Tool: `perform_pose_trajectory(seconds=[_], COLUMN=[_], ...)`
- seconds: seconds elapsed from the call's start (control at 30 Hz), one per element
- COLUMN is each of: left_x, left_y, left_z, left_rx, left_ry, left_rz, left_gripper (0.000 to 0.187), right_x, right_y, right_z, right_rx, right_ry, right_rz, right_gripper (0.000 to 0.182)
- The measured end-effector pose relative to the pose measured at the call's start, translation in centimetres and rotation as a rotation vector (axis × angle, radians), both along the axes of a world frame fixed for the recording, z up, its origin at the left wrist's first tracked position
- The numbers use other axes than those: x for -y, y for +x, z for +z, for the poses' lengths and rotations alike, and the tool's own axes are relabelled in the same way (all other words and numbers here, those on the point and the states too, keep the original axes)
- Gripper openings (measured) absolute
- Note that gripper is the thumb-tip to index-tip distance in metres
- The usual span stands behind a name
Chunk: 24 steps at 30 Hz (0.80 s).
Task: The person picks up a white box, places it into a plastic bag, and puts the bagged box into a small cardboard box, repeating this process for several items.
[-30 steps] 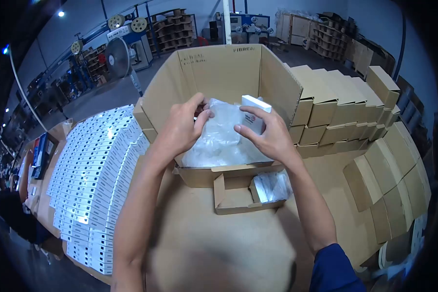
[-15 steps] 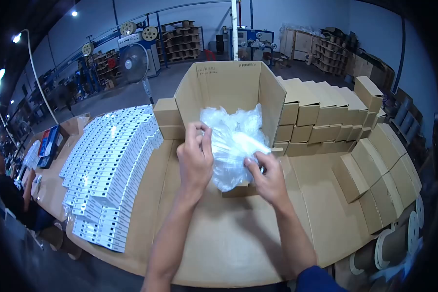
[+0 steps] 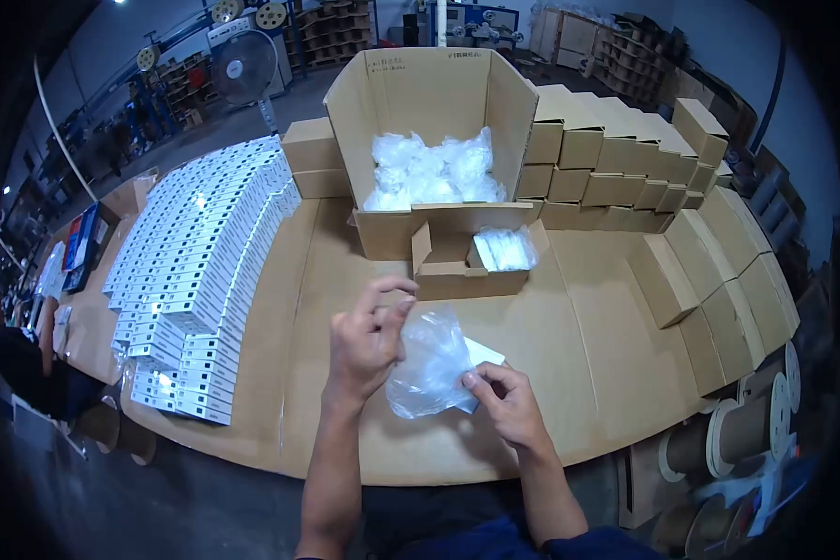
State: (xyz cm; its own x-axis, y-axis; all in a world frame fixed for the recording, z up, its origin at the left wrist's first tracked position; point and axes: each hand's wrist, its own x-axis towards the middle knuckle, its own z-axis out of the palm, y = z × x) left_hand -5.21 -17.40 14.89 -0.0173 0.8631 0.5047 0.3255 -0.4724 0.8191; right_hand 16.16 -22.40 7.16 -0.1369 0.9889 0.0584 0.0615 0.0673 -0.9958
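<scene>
A clear plastic bag (image 3: 427,369) hangs in front of me over the cardboard-covered table. My right hand (image 3: 509,406) pinches its lower right side between thumb and fingers. A flat white piece (image 3: 483,353) shows beside the bag at that hand, partly hidden by the film and fingers. My left hand (image 3: 369,341) is raised at the bag's upper left, index finger curved and apart from the thumb. Beyond them stands a small open carton (image 3: 471,283) with a plastic-wrapped white bundle (image 3: 506,250) at its right end. Behind it, a large open carton (image 3: 429,70) holds clear bags (image 3: 431,168).
Rows of white boxes (image 3: 191,252) are stacked at left. Brown cartons (image 3: 616,149) rise at back right, with more cartons (image 3: 709,289) along the right edge. A fan (image 3: 245,70) stands behind the table. Another person (image 3: 28,359) sits at far left; spools (image 3: 751,420) lie at lower right.
My view has tilted down. Both hands have come back from the large carton toward me with one bag, uncovering the small carton. My left thumb and index finger have parted.
</scene>
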Motion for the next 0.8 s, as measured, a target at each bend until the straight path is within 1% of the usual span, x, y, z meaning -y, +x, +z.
perform_pose_trajectory(seconds=[0.03,0.07,0.13,0.17,0.27,0.33,0.37,0.43,0.47,0.5,0.53,0.6,0.67,0.7,0.73,0.77,0.8], left_x=[0.5,0.4,-0.3,0.7,4.3,5.4,5.9,6.2,6.2,6.3,6.6,7.1,7.3,7.4,7.4,7.5,7.6], left_y=[-0.9,-1.3,-2.0,-2.2,0.3,1.1,1.4,1.6,1.8,2.1,2.1,1.8,1.8,1.9,2.1,2.3,2.5], left_z=[-0.6,-1.8,-4.9,-6.5,-8.8,-9.3,-9.5,-9.3,-9.2,-9.1,-9.3,-9.6,-9.9,-9.9,-10.0,-10.2,-10.5], left_rx=[0.129,0.255,0.502,0.685,0.722,0.481,0.362,0.406,0.425,0.404,0.386,0.348,0.284,0.237,0.188,0.192,0.196], left_ry=[-0.128,0.004,0.277,0.17,-0.161,-0.257,-0.305,-0.388,-0.429,-0.326,-0.344,-0.378,-0.374,-0.386,-0.393,-0.395,-0.398], left_rz=[0.039,0.055,0.082,-0.102,-0.287,-0.25,-0.23,-0.25,-0.263,-0.194,-0.196,-0.203,-0.209,-0.196,-0.188,-0.199,-0.212], left_gripper=[0.033,0.042,0.06,0.096,0.103,0.095,0.092,0.075,0.067,0.059,0.059,0.058,0.053,0.053,0.052,0.052,0.052], right_x=[0.5,1.0,1.6,1.9,2.1,2.4,2.6,2.6,2.3,2.1,1.9,1.2,0.2,0.1,0.1,-0.2,-0.9], right_y=[-0.2,-0.4,-0.6,-0.8,-0.8,-0.9,-0.7,0.0,0.1,0.3,0.5,2.6,4.4,4.3,4.1,3.8,3.5], right_z=[0.1,0.0,-0.5,-0.8,-1.8,-1.9,-2.2,-2.9,-2.9,-2.8,-2.8,-2.8,-2.7,-1.2,1.4,3.1,3.7], right_rx=[0.02,0.038,-0.017,-0.037,-0.061,-0.042,0.014,0.122,0.136,0.149,0.162,-0.009,-0.18,-0.232,-0.284,-0.335,-0.338], right_ry=[0.02,0.039,0.04,0.062,0.099,0.136,0.13,0.131,0.227,0.319,0.407,0.281,0.157,0.19,0.228,0.267,0.366], right_rz=[-0.044,-0.089,-0.149,-0.178,-0.198,-0.166,-0.138,-0.084,-0.101,-0.12,-0.14,-0.181,-0.234,-0.252,-0.273,-0.296,-0.249], right_gripper=[0.021,0.021,0.021,0.021,0.021,0.019,0.017,0.015,0.014,0.014,0.015,0.022,0.03,0.034,0.039,0.043,0.045])
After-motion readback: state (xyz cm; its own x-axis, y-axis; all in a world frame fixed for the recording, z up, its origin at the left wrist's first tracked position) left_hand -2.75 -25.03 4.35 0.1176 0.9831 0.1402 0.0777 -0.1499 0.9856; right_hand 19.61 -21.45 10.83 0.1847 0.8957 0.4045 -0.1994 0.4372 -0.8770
